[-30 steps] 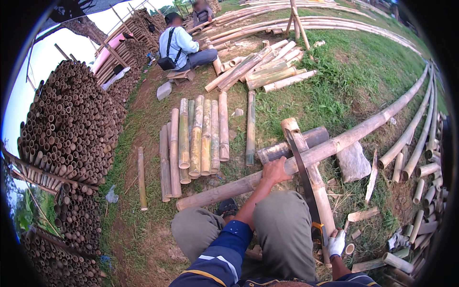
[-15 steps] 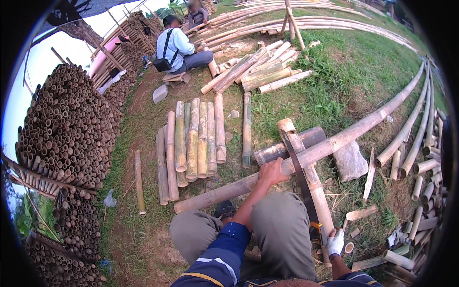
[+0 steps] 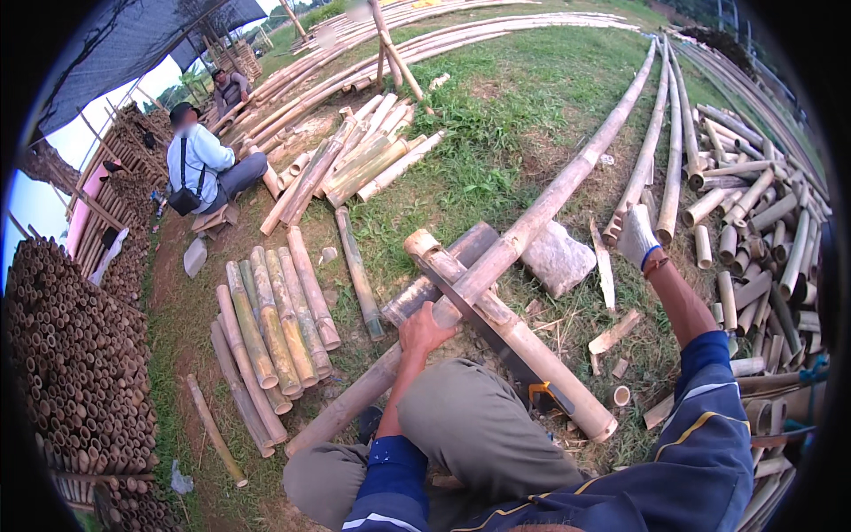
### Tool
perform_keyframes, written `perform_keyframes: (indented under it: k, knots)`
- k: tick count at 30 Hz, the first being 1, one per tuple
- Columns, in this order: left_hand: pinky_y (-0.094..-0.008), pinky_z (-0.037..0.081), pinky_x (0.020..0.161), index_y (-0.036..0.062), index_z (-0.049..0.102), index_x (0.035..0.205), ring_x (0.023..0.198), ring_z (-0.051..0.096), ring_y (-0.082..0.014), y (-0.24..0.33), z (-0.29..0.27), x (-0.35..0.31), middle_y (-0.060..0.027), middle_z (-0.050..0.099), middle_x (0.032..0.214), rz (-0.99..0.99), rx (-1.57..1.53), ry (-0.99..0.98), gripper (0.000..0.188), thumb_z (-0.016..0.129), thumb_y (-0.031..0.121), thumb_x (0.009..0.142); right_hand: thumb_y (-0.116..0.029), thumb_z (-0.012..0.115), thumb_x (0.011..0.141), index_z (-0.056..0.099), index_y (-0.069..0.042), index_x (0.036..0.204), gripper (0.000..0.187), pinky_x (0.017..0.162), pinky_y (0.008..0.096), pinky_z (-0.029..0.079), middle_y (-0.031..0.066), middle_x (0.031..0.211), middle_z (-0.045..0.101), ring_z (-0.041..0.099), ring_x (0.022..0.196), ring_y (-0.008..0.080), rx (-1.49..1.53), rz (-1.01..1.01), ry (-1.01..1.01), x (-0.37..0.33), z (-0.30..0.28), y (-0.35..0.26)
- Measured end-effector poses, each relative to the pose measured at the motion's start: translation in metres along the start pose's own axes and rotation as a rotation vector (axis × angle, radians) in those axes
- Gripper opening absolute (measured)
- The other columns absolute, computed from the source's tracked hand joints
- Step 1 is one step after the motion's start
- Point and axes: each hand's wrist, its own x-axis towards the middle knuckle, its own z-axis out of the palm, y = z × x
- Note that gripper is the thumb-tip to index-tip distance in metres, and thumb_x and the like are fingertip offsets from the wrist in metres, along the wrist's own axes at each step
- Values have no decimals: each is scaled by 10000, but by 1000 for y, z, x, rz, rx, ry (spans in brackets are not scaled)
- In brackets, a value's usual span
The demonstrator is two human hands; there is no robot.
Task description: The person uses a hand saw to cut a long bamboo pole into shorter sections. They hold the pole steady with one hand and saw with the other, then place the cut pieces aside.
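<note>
My left hand (image 3: 424, 330) is wrapped around a long bamboo pole (image 3: 541, 208), which slants from beside my knees to the far right. The pole lies across a thicker bamboo piece (image 3: 532, 359) with a notched upper end. A handsaw (image 3: 492, 335) leans across that piece, its dark blade against the pole close to my left hand. Its orange and black handle (image 3: 551, 396) is free of any hand. My right hand (image 3: 636, 238), in a white glove, is stretched out to the right with its fingers extended, over the near end of another long pole (image 3: 636, 191).
Several cut bamboo lengths (image 3: 266, 310) lie side by side at left. A pale rock (image 3: 558, 259) sits beside the pole. Cut tubes are heaped (image 3: 753, 204) at right and stacked (image 3: 75, 355) at far left. Two people (image 3: 199, 160) sit at the far left.
My right hand has left the saw handle and reached forward and out to the right. The saw stays leaning on the bamboo. My left hand keeps its hold; the view has turned right.
</note>
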Motion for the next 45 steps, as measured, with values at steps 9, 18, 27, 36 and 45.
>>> perform_keyframes:
  k: [9,18,27,36,45]
  knots:
    - [-518,574,974,84,636,1293,1111,755,-397,-8,-19,-5,-218,783,1182,-51,26,-25,790,879,560,711,-656,404,1087,325,-76,1691,841,1311,586,215,191,1768,276,208,1642,423,-220,-612,-41,21,293,-298]
    - [-520,581,972,92,641,1261,1113,757,-392,32,1,2,-200,788,1168,68,-32,-75,745,877,539,713,-693,494,1067,325,-93,1702,890,1315,533,252,198,1782,253,222,1638,412,-401,-862,-183,-20,295,-378]
    - [-513,583,997,92,625,1255,1130,748,-404,-5,1,2,-200,778,1187,-2,-34,-28,744,888,518,703,-550,631,1073,480,-63,1626,752,1179,475,412,185,1449,642,544,1398,359,-1605,-561,-700,-176,223,35]
    - [-523,574,1007,74,617,1256,1142,733,-424,-14,-8,-4,-226,770,1198,-43,-59,-20,733,890,463,698,-435,525,1137,524,-27,1572,597,1207,506,424,247,1550,554,499,1457,450,-1785,-1203,-807,-209,317,-80]
    - [-529,579,997,71,620,1263,1132,740,-417,-23,-6,-4,-224,776,1170,-15,-29,48,757,900,477,688,-344,615,1089,495,-19,1592,611,1234,506,398,240,1642,461,449,1513,448,-1878,-1514,-699,-177,362,-88]
